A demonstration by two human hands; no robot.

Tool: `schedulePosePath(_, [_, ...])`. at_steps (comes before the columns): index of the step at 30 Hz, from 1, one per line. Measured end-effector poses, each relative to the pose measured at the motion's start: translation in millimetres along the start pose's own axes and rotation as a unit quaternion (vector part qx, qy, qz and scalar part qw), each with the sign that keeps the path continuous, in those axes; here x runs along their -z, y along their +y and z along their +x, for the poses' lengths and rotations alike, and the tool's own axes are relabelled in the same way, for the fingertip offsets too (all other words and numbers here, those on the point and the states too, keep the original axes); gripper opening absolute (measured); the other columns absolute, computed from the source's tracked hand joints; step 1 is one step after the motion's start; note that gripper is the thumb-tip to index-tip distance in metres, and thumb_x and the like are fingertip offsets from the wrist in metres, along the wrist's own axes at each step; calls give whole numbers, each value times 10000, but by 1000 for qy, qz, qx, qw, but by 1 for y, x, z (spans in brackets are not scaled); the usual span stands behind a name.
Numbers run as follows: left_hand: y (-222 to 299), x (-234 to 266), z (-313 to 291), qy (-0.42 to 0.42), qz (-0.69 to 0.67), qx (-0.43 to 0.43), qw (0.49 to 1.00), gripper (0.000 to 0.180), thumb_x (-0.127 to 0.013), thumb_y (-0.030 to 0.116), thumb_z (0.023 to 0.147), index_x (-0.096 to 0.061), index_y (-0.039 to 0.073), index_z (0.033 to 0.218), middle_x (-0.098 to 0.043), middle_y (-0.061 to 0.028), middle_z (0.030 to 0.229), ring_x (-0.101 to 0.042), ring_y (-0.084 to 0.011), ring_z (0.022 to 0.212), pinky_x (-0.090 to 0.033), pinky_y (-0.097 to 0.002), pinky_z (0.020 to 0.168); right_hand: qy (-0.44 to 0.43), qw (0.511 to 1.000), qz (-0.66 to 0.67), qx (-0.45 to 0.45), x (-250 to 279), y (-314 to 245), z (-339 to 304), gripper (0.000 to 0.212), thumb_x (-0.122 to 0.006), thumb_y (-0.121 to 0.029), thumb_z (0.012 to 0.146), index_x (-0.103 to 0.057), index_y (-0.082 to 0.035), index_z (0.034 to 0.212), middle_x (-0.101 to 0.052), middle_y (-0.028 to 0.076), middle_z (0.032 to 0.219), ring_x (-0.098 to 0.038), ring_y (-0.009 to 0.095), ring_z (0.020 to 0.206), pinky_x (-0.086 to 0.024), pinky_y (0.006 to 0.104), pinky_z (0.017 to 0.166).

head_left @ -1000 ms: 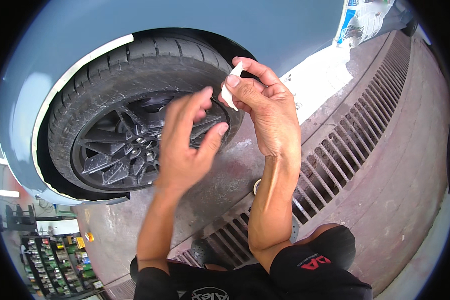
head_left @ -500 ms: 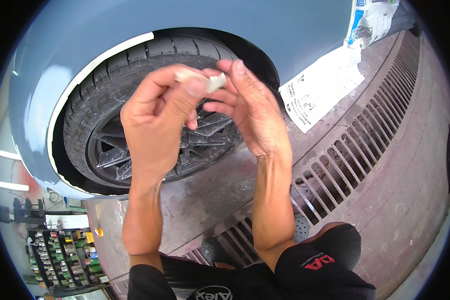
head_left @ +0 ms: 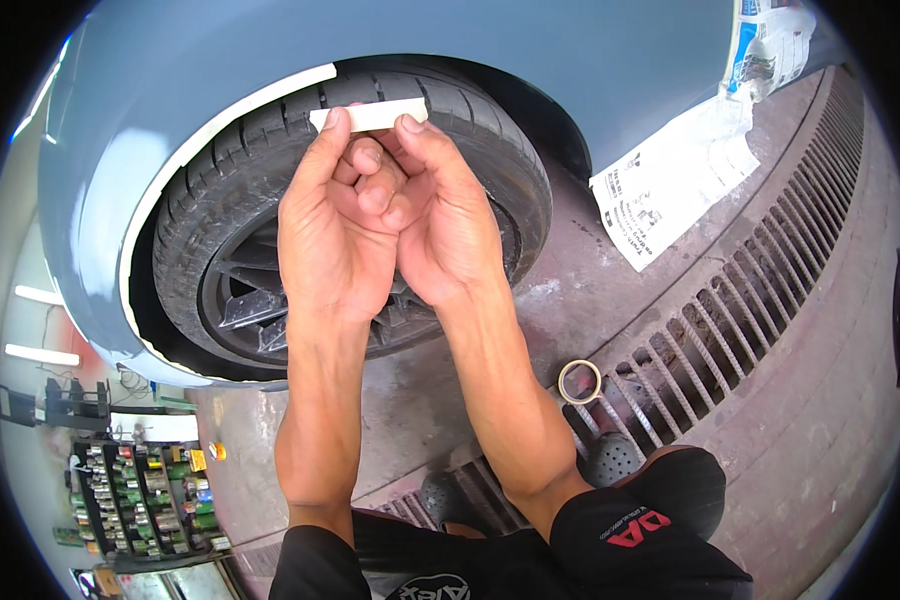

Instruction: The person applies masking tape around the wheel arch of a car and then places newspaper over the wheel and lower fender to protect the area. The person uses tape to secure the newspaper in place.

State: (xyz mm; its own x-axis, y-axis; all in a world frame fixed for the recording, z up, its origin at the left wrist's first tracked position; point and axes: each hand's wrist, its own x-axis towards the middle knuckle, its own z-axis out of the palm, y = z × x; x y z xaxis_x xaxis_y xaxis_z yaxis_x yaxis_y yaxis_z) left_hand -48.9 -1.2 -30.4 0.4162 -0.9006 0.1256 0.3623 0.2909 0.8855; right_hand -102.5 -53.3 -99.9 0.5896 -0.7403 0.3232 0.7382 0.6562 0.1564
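A short cream strip of masking tape (head_left: 370,115) is stretched between my two hands in front of the tire (head_left: 205,190). My left hand (head_left: 335,220) pinches its left end between thumb and fingers. At the right end, the thumb and fingers of my right hand (head_left: 445,210) grip it the same way. The other fingers are curled together below the strip. Behind my hands is the wheel of a blue-grey car body (head_left: 420,30). Cream tape (head_left: 175,165) lines the left part of the wheel arch edge, ending near the top.
A tape roll (head_left: 579,382) lies by the floor grating (head_left: 690,340), near my shoe (head_left: 610,460). Printed masking paper (head_left: 660,190) hangs from the car body at right. A rack of cans and bottles (head_left: 140,495) stands at lower left.
My hands have come together, and the crumpled-looking tape piece is now held straight between them. The tape roll has come into sight on the floor near my right elbow.
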Motion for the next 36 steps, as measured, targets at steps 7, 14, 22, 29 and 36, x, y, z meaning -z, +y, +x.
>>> schedulePosePath(7, [10,-2,1,26,-61,-5,998,365,-526,289,1042,-675,-41,1093,-685,-104,883,-580,-206,710,-492,-353,647,135,986,-83,50,-20,10,17,239,-683,-198,1020,-672,17,1124,-710,71,932,-594,70,702,-499,213,606])
schedulePosePath(14, [17,6,21,-20,11,-42,999,200,-562,109,1027,-636,-26,1154,-701,-94,923,-616,-174,754,-541,-340,683,147,985,-40,80,-33,10,36,213,-690,-117,1006,-605,39,1123,-700,145,975,-677,129,773,-557,233,593])
schedulePosePath(22, [15,3,25,-33,52,-70,996,152,-587,97,1035,-645,-15,1119,-697,-90,920,-643,-165,747,-578,-333,675,128,988,-14,89,-28,13,41,252,-713,-146,1004,-612,30,1153,-702,145,1015,-689,135,863,-576,245,680])
schedulePosePath(29, [12,-1,29,-13,76,-92,993,163,-641,152,1059,-677,-2,1016,-691,-81,878,-638,-140,700,-579,-309,614,109,990,-15,91,-25,12,43,257,-726,-148,998,-609,25,1147,-715,142,1010,-689,133,829,-569,240,678])
schedulePosePath(36, [9,-2,30,-7,123,-104,987,181,-620,191,1093,-666,16,1079,-657,-30,875,-569,-103,714,-539,-266,641,125,987,-39,90,-29,12,42,239,-715,-185,1002,-665,23,1108,-705,99,1014,-581,78,718,-548,231,705])
